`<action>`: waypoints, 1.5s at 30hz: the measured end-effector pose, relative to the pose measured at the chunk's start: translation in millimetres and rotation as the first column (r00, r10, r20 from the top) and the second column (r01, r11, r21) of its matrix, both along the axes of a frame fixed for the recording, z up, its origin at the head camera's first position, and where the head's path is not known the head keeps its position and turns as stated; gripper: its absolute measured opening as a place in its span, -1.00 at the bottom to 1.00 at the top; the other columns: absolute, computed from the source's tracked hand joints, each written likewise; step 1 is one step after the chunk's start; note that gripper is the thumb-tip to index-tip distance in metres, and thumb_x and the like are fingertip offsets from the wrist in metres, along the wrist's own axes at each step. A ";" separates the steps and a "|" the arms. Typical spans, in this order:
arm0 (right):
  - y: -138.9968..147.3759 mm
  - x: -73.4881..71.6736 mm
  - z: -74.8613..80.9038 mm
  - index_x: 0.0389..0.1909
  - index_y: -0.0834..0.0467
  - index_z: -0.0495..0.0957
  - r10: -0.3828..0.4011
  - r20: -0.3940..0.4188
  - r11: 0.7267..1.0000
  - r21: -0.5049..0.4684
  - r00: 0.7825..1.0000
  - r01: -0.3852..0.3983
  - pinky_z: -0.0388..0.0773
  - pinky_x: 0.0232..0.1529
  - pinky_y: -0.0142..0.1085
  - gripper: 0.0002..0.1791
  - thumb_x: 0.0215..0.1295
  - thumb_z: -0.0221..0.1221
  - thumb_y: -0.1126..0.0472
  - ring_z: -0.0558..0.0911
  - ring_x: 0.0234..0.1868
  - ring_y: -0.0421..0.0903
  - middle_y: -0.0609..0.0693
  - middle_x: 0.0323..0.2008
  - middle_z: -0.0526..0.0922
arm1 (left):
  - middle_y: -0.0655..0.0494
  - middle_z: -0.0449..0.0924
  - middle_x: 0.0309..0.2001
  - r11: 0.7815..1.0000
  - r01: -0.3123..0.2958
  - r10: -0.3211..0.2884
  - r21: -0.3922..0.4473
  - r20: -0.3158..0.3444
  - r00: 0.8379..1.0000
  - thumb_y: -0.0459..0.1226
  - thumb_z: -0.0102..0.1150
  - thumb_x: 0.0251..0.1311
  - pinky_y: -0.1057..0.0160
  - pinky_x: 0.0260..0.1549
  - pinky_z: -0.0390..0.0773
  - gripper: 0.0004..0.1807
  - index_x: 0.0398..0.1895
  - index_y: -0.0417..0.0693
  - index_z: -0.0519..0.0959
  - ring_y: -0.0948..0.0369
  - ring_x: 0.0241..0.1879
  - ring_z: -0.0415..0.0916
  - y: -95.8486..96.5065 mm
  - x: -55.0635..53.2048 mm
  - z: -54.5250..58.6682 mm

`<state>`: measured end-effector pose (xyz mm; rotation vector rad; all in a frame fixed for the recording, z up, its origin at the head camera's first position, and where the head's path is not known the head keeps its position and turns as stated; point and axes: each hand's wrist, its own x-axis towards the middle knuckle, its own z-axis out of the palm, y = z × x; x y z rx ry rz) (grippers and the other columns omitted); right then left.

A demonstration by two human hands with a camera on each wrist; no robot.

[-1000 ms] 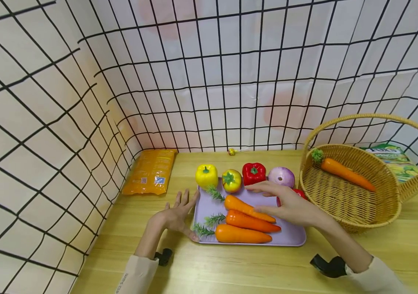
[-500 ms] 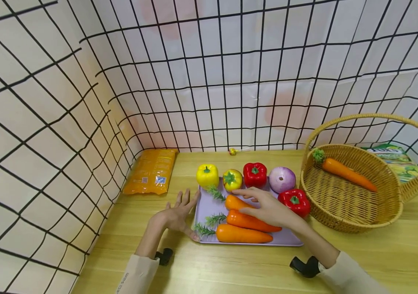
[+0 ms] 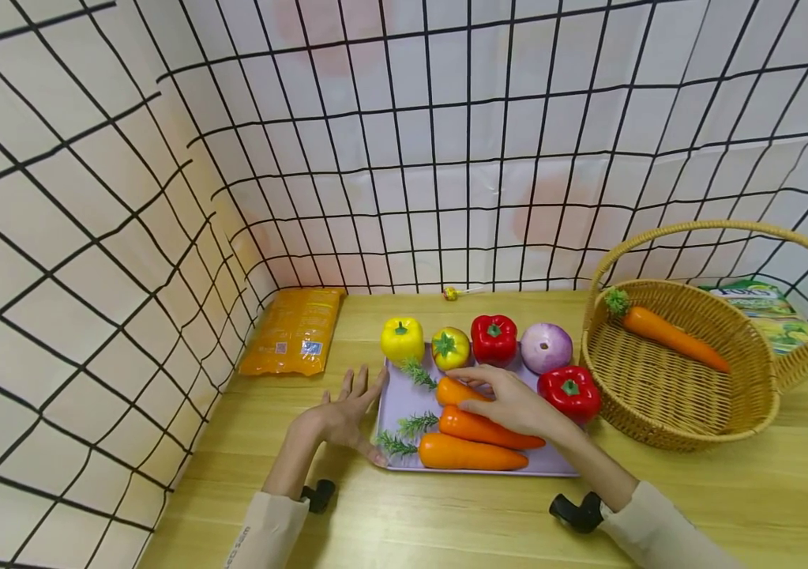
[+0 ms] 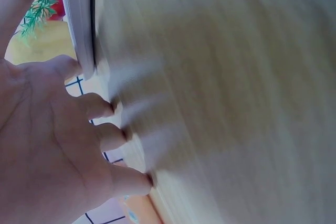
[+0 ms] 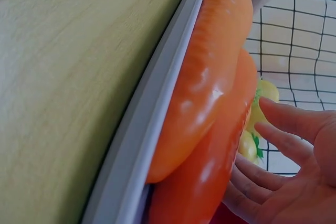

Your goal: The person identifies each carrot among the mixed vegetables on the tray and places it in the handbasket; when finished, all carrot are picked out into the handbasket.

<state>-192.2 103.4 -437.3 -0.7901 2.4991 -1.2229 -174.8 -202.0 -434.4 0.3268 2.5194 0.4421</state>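
On a light purple tray point(image 3: 395, 395) lie three orange toy carrots: the far carrot point(image 3: 449, 391), a middle carrot point(image 3: 478, 427) and a front carrot point(image 3: 467, 453). My right hand point(image 3: 513, 403) is over the far carrot, its thumb on the near side and fingers at the far side. In the right wrist view those fingers are spread, partly hidden behind the two nearer carrots. My left hand point(image 3: 340, 419) rests at the tray's left edge, thumb at the near corner and fingers spread on the table.
Along the tray's far side stand a yellow pepper point(image 3: 402, 340), a yellow-red tomato-like vegetable point(image 3: 450, 349), a red pepper point(image 3: 494, 338) and a purple onion point(image 3: 546, 348). Another red pepper point(image 3: 569, 393) sits by the wicker basket point(image 3: 659, 395), which holds a carrot point(image 3: 677, 338). An orange packet point(image 3: 293, 332) lies left.
My right hand has moved left from the tray's right part to the far carrot, uncovering the right red pepper. My left hand has stayed at the tray's edge.
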 end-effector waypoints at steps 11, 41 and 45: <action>1.8 -7.9 -4.2 0.35 0.21 0.53 0.033 -0.012 0.999 -0.034 0.999 -0.034 0.63 0.23 0.10 -0.51 0.44 0.26 0.25 0.66 0.19 0.18 0.21 0.23 0.67 | -0.24 -0.62 0.66 1.000 0.002 -0.002 0.000 -0.001 1.000 0.12 0.66 -0.16 -0.51 0.51 -0.32 0.59 0.70 0.15 -0.41 -0.21 0.65 -0.64 0.9 -1.4 -0.1; 6.1 -15.2 -14.6 0.38 0.05 0.55 0.054 0.022 0.999 -0.003 0.998 -0.054 0.63 0.04 -0.31 -0.48 0.41 0.28 0.26 0.70 0.06 0.01 0.10 0.26 0.68 | -0.25 -0.63 0.66 1.000 0.006 -0.006 0.012 -0.001 1.000 0.12 0.65 -0.16 -0.52 0.49 -0.35 0.59 0.70 0.14 -0.41 -0.23 0.65 -0.64 -0.7 0.2 0.6; 7.1 -16.2 -12.8 0.37 0.09 0.55 0.068 0.030 0.997 -0.027 0.997 -0.067 0.63 0.04 -0.28 -0.48 0.41 0.28 0.27 0.70 0.06 0.03 0.12 0.24 0.68 | -0.26 -0.62 0.66 1.000 0.008 -0.008 0.015 -0.005 1.000 0.12 0.66 -0.16 -0.53 0.49 -0.34 0.58 0.70 0.13 -0.41 -0.23 0.65 -0.63 -0.3 0.3 0.4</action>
